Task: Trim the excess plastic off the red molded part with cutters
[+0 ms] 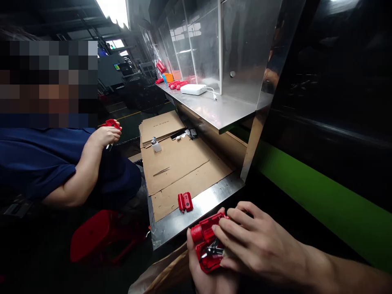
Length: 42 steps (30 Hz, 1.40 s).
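Hands at 6 o'clock of the view, low and close. Left hand [211, 273] cups a red plastic housing [206, 243] from below, fingers curled around its underside and thumb along its left edge. Right hand [260, 245] lies over the housing from the 3 o'clock side, fingers narrow and pinched on small black-handled cutters [214, 252], whose tips sit inside the open red shell. Housing is just off the near edge of the steel workbench [211, 200], not resting on it.

On the bench at 11 o'clock from the hands: 1 small red part [185, 202] lying on a brown cardboard sheet [180, 163]. Further along the cardboard at 12 o'clock, a small clear bottle [156, 145] stands upright; thin metal tweezers [161, 171] lie flat between bottle and red part.

Upper steel shelf [214, 108] at 12 o'clock carries a white box with a cable [193, 89] and more red pieces [177, 84] beyond it.

At 9 o'clock a co-worker in a dark blue shirt sits beside the bench; that person's hand [105, 136] grips another red piece [110, 123]. Red stool [94, 234] at 8 o'clock.
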Each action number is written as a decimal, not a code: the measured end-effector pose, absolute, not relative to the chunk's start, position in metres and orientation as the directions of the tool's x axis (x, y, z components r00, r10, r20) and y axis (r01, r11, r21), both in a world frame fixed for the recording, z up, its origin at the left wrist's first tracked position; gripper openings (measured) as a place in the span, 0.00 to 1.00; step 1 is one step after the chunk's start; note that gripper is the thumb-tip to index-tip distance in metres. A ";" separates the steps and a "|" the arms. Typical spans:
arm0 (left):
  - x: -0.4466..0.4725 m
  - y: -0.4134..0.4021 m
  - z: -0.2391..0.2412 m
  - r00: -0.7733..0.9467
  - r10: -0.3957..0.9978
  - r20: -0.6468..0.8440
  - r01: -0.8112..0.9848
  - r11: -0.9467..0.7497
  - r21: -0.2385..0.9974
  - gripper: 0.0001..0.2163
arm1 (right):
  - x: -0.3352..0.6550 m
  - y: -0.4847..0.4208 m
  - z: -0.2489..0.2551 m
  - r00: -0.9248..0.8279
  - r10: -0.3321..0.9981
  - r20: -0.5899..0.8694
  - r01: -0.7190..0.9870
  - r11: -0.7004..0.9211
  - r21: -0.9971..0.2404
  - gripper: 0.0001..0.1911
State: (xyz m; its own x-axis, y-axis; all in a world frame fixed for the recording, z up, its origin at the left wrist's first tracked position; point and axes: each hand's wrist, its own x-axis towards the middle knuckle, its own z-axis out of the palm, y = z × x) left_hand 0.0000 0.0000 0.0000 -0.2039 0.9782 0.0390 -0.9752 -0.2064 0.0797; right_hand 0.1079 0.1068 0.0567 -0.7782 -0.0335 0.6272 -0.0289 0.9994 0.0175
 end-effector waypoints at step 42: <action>0.029 0.003 -0.021 -0.415 0.846 -0.334 -0.900 -0.329 0.286 0.25 | 0.111 0.069 0.014 -0.701 0.521 0.487 -0.084 0.618 -0.782 0.22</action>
State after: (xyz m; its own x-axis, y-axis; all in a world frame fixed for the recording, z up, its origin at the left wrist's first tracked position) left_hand 0.0294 0.0032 -0.0207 -0.4154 0.8463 -0.3336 -0.9000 -0.3293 0.2855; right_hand 0.1109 0.0687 0.0143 -0.7009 0.5210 0.4871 -0.0843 0.6176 -0.7820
